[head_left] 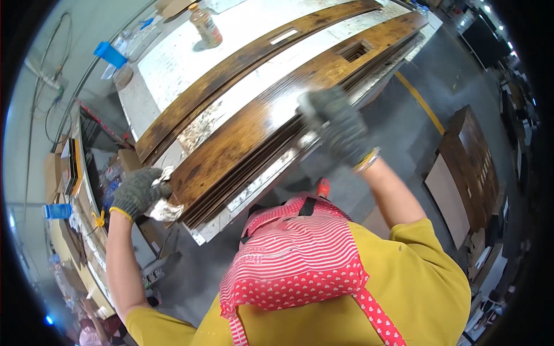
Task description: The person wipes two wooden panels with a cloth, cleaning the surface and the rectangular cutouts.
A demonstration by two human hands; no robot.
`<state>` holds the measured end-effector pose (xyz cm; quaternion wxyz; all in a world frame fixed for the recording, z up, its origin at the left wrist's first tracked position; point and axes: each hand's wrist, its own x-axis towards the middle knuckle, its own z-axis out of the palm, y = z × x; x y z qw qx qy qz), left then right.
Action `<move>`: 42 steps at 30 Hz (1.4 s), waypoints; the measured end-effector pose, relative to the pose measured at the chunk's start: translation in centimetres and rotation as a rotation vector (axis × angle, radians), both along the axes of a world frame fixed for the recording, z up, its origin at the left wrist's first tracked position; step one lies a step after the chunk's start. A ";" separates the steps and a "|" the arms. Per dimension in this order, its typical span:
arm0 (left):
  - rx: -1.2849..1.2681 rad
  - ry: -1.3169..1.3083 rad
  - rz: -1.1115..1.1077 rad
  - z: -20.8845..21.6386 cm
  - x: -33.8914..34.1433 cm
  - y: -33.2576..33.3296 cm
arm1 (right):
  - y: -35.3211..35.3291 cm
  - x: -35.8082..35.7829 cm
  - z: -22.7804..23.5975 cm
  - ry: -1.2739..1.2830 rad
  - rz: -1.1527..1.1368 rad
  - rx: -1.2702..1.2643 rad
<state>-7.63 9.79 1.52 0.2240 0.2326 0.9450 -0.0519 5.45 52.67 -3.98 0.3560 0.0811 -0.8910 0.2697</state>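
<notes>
A stack of long wood-grain boards point(231, 138) lies at a slant on the white-topped table, its top board glossy brown with a rectangular cutout toward the far end. At the stack's near left end, my left hand point(137, 194), in a dark grey knit glove with a yellow cuff, is closed on a crumpled white rag point(166, 212). My right hand point(340, 128), in the same kind of glove, is at the stack's right long edge and blurred by motion. Its fingers look curled round something pale that I cannot make out.
Another wood-grain board point(242, 66) lies behind the stack. An orange-brown bottle point(205, 26) and a blue cup point(109, 55) stand farther back. Brown panels point(470, 167) lean on the right, past a yellow floor line point(421, 101). A blue-lidded jar point(56, 211) is at the left.
</notes>
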 end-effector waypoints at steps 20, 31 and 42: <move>0.030 -0.027 -0.230 -0.5 -1.1 -3.6 | -13.7 1.9 -1.6 -0.313 0.063 0.063; 0.125 0.105 -0.289 0.1 0.2 -4.7 | -28.1 1.0 -3.5 -0.225 0.457 0.397; 0.667 0.374 0.727 2.8 11.8 -19.1 | -26.9 -1.8 0.5 -0.063 0.750 -0.094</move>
